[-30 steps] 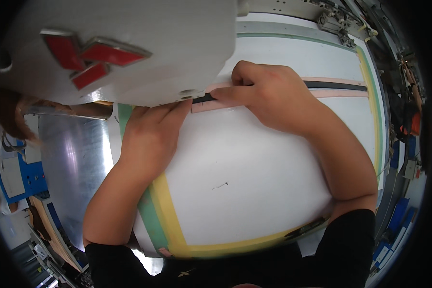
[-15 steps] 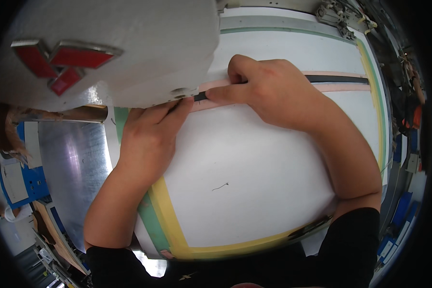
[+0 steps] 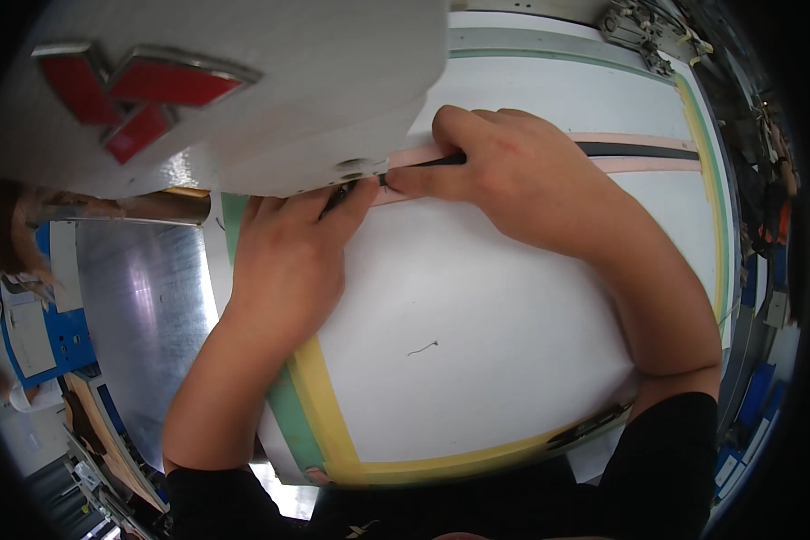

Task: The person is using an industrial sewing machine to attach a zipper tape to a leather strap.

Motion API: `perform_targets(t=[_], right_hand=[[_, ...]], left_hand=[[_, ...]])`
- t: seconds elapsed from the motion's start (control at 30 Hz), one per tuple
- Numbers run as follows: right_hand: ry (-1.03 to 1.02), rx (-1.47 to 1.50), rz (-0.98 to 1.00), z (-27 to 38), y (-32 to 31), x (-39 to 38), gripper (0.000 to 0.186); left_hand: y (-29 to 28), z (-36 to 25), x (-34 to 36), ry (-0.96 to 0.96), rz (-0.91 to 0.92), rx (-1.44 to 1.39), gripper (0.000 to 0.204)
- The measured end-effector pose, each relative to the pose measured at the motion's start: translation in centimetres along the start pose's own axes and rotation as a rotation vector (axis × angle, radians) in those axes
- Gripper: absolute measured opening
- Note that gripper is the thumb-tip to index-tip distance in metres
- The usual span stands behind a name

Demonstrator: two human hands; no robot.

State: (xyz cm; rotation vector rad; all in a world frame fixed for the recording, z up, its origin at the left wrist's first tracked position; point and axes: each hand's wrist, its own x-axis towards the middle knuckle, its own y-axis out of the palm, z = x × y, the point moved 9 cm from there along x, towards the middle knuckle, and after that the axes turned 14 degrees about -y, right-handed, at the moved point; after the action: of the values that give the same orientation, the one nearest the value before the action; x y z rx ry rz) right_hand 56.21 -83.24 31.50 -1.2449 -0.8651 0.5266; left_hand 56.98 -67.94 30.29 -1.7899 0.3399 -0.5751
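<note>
A narrow black strip (image 3: pixel 634 150) runs between pink-edged bands across a white sheet-like board (image 3: pixel 495 306). My left hand (image 3: pixel 292 247) is closed on the strip's left part, close under the grey machine head, which hides some of its fingertips. Just to its right, my right hand (image 3: pixel 522 175) has its thumb stretched left along the strip's near edge and its index finger bent over the far side. The thumbs are almost together, with a small bit of black strip showing between them.
The big grey machine head (image 3: pixel 333 81), bearing a red emblem, fills the upper left. Yellow tape (image 3: pixel 328 405) and green tape (image 3: pixel 292 418) border the board. A loose dark thread (image 3: pixel 423 348) lies on it. A shiny metal surface (image 3: pixel 144 315) is to the left.
My left thumb has come closer to my right thumb, narrowing the gap. More of the black strip shows between my right thumb and index finger. The whole view has shifted slightly.
</note>
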Motion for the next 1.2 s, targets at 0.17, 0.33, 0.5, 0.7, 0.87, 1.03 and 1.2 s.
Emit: perform_targets(t=[0.17,0.33,0.5,0.7,0.87,1.03,1.2], right_hand=[[0.014,0.006,-0.026,0.2,0.3,0.0,0.042],[0.023,0.050,-0.081,0.0,0.6,-0.1,0.040],[0.506,0.542,-0.229,-4.5,1.6,-0.6,0.034],[0.610,0.505,0.062,-5.4,3.4,1.7,0.044],[0.596,0.451,0.150,-5.9,4.4,2.5,0.044],[0.561,0.402,0.239,-5.8,4.2,3.1,0.046],[0.589,0.301,0.409,-6.0,3.3,3.3,0.050]], left_hand=[[-0.4,-0.4,0.0,-0.004,-0.007,0.019,0.056],[-0.1,-0.7,-0.5,-0.034,-0.030,0.095,0.057],[-0.3,-1.9,-0.7,0.049,-0.107,0.162,0.051],[-0.5,-1.8,-0.9,0.055,-0.116,0.116,0.048],[-0.2,-1.8,-1.0,0.056,-0.132,0.090,0.049],[0.6,-1.4,-0.6,0.007,-0.025,0.095,0.050],[0.9,-0.9,-1.0,0.015,-0.069,0.093,0.051]])
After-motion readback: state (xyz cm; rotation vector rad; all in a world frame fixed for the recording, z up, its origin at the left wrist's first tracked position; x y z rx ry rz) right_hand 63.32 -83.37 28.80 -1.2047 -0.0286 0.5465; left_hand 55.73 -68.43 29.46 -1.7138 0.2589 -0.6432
